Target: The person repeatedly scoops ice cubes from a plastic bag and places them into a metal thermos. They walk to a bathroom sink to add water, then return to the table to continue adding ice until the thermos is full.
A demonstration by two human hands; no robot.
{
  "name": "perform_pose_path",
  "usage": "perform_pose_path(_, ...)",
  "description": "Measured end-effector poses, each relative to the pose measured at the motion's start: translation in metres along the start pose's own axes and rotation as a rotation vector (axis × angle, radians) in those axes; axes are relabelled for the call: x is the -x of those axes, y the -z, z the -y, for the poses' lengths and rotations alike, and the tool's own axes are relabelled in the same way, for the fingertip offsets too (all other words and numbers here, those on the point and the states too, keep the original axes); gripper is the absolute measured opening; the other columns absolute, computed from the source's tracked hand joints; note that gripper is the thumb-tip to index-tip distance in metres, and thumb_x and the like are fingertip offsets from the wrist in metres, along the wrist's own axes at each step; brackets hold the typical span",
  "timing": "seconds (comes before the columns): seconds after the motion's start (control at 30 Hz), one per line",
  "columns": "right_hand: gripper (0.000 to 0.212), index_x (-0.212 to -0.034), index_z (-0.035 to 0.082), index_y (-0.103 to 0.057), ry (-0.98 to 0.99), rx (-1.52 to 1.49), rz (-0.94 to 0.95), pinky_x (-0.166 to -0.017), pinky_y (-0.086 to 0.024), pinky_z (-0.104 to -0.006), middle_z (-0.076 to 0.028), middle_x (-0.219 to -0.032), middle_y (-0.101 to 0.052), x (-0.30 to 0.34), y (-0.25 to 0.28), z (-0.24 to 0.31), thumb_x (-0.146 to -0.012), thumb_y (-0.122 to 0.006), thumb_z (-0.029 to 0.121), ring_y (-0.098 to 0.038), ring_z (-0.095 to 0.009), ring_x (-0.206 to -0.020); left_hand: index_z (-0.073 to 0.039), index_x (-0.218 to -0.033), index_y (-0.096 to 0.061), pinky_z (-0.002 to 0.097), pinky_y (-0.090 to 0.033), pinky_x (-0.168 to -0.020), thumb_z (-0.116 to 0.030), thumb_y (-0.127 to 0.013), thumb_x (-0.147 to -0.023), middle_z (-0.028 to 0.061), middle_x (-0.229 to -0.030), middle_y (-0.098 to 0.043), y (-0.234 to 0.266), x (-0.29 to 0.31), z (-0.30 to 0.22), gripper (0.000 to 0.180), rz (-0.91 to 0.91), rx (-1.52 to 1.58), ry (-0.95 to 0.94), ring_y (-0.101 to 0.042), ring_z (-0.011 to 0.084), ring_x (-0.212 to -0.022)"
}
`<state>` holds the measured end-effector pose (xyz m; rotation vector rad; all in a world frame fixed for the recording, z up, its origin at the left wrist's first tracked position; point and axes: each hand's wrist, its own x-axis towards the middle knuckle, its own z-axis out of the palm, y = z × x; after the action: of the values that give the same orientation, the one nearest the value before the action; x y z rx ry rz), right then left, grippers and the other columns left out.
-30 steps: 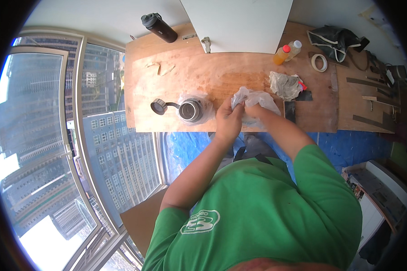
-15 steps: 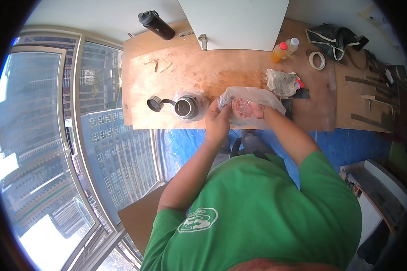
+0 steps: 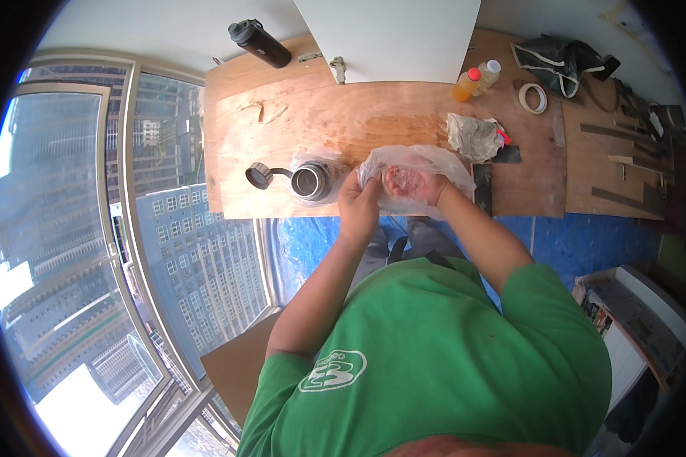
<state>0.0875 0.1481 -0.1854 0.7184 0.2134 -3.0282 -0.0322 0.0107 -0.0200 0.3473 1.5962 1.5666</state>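
Observation:
A thin, whitish plastic bag (image 3: pixel 453 164) is held over the near edge of the wooden table. My left hand (image 3: pixel 360 204) pinches the bag's left edge between thumb and fingers. Reaching inside the bag, my right hand (image 3: pixel 433 186) has its fingers curled round a clear plastic object (image 3: pixel 408 180), seen blurrily through the film; its exact kind cannot be made out. Just left of my left hand stands a steel-mouthed flask (image 3: pixel 309 181), uncapped, with translucent plastic around it. Its round cap (image 3: pixel 259 176) hangs out to the left on a strap.
Toward the back lie a dark bottle (image 3: pixel 261 44) and a white panel (image 3: pixel 389 38) with a hinge. Farther right are an orange-filled bottle (image 3: pixel 466 85), a clear bottle (image 3: pixel 486 78), a crumpled grey cloth (image 3: pixel 474 137), a tape roll (image 3: pixel 533 88) and dark strips (image 3: pixel 617 132). A large window borders the left.
Both hands and the bag have shifted very slightly left. My right hand is still inside the bag, round the clear object, and my left still pinches the bag's edge.

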Motion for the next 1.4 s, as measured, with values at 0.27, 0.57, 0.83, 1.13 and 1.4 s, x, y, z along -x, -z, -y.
perform_pose_path(0.27,0.04,-0.112,0.005,-0.069,0.041,-0.083,0.009,-0.084,-0.06,-0.0416,-0.015,-0.111,-0.072,0.009,-0.03,-0.007,-0.101,-0.053,0.04,-0.072,-0.03,-0.094,0.002,-0.116,-0.065,0.0295,-0.05,-0.082,-0.01,-0.058,-0.101,0.0076,-0.101,-0.071,0.002,-0.005,-0.002,0.021,-0.058,-0.236,-0.1,-0.064,0.0145,-0.09)
perform_pose_path(0.57,0.031,-0.105,0.01,-0.07,0.05,-0.084,-0.135,-0.082,-0.058,-0.0374,-0.01,-0.108,-0.074,0.011,-0.046,-0.027,-0.097,-0.059,0.038,-0.071,-0.026,-0.1,0.002,-0.104,-0.066,0.0366,-0.049,-0.072,-0.023,-0.06,-0.103,0.0137,-0.08,-0.063,0.009,-0.018,0.007,0.026,-0.191,-0.533,-0.35,-0.061,0.0289,-0.077)
perform_pose_path(0.83,0.029,-0.104,0.009,-0.069,0.074,-0.033,-0.156,-0.081,-0.058,-0.0367,-0.01,-0.108,-0.073,0.018,-0.05,-0.024,-0.095,-0.059,0.034,-0.07,-0.024,-0.101,0.002,-0.11,-0.067,0.0391,-0.052,-0.078,-0.025,-0.059,-0.104,0.019,-0.088,-0.07,0.016,-0.014,-0.005,0.029,-0.212,-0.511,-0.284,-0.068,0.029,-0.082)
perform_pose_path(1.13,0.03,-0.104,0.007,-0.068,0.124,-0.041,-0.192,-0.082,-0.056,-0.0354,-0.013,-0.111,-0.072,0.046,-0.061,-0.01,-0.098,-0.056,0.034,-0.068,-0.026,-0.103,0.007,-0.128,-0.058,0.0415,-0.052,-0.087,-0.022,-0.058,-0.103,0.0252,-0.112,-0.066,0.033,-0.016,0.009,0.038,-0.264,-0.569,-0.337,-0.065,0.0373,-0.103)
perform_pose_path(1.4,0.031,-0.103,0.008,-0.068,0.096,-0.082,-0.114,-0.073,-0.057,-0.0333,-0.014,-0.107,-0.072,0.077,-0.109,-0.013,-0.097,-0.06,0.038,-0.069,-0.028,-0.096,0.002,-0.136,-0.051,0.0467,-0.051,-0.089,-0.012,-0.056,-0.099,0.0263,-0.12,-0.063,0.029,-0.001,0.009,0.04,-0.222,-0.8,-0.425,-0.061,0.0445,-0.11)
